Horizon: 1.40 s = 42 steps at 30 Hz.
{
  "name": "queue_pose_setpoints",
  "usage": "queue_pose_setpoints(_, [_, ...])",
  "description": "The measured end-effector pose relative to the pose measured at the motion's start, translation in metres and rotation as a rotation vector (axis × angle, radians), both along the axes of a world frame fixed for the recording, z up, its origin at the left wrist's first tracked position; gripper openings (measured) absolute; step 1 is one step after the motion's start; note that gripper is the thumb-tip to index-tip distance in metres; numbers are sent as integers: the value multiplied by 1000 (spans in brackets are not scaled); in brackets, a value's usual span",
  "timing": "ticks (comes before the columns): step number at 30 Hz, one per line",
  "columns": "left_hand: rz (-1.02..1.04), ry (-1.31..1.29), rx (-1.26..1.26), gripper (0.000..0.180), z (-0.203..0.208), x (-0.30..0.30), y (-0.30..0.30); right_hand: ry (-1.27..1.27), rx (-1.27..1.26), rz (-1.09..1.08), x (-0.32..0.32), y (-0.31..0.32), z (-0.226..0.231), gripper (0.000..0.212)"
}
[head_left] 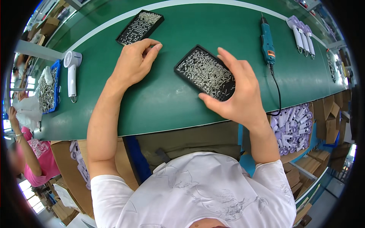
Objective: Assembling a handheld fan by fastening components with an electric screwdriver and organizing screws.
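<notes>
My right hand (243,85) spans the right end of a black tray (186,79), thumb along its near edge and fingers by its far edge. A heap of small silver metal pins or screws (207,72) fills that tray, which sits on the green table. My left hand (135,62) is closed, thumb and index finger brought together; anything between them is too small to make out. Just beyond it, a second black tray (157,26) has small metal pieces lined up in rows, with loose ones heaped at its far end.
A teal electric screwdriver (268,41) with a black cord lies to the right. Several purple-and-white handheld fans (300,34) lie beyond it, and one white fan (72,72) at left. Near a blue basket (57,87) of metal clips, a person in pink (36,159) works. A box of purple-white parts (292,129) stands below the table.
</notes>
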<state>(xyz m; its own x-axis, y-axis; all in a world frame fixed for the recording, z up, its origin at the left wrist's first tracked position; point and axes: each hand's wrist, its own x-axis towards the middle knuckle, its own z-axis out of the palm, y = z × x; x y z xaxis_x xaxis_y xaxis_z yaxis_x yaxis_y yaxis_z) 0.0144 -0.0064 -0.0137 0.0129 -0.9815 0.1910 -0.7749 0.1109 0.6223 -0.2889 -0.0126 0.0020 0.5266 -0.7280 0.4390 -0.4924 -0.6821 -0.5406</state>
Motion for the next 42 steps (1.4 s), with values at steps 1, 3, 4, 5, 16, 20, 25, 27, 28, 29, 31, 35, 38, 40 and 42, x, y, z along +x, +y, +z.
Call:
queue_pose_setpoints(1, [-6,3,4,28,1,-1,-1,1,-37,-16,-1,-4,-3,93])
queue_pose_setpoints(3, [-7,4,6,28,1,-1,-2,26,-62,-42,-1,-7,-3,93])
queue_pose_setpoints(4, [-9,4,-3,28,0,-1,-2,26,-63,-40,0,-5,-2,93])
queue_pose_setpoints(5, [-14,6,-9,28,-1,-1,-2,21,-36,-31,0,-2,-2,92])
queue_pose_setpoints(16, [-12,13,-3,28,0,-1,0,-48,-123,-37,-2,-7,-8,90])
queue_pose_setpoints(20, [-11,-4,-9,28,-1,1,-1,-127,-99,24,2,-3,-10,91])
queue_pose_setpoints(25, [-5,6,3,27,0,1,0,-91,-83,60,2,0,-2,91])
queue_pose_setpoints(27, [-2,-1,-3,27,-1,0,-1,-150,-56,52,2,-2,-7,91])
queue_pose_setpoints(28, [0,1,10,27,0,-1,-2,-147,-63,27,0,-3,-8,92])
queue_pose_setpoints(29, [4,1,23,27,0,0,-2,-159,-52,21,0,-4,-10,92])
queue_pose_setpoints(31, [2,5,10,27,0,0,-1,-152,-23,61,1,0,-8,93])
queue_pose_setpoints(35, [4,-12,17,27,0,0,-2,-147,-45,28,0,-5,-13,95])
queue_pose_setpoints(38, [-9,12,-2,27,0,-1,-1,-113,11,81,2,2,-8,94])
queue_pose_setpoints(40, [-2,1,9,27,1,-1,-1,-123,-28,69,2,-1,-10,94])
queue_pose_setpoints(42, [8,-10,17,27,1,-1,-1,-117,-84,52,2,-5,-12,95])
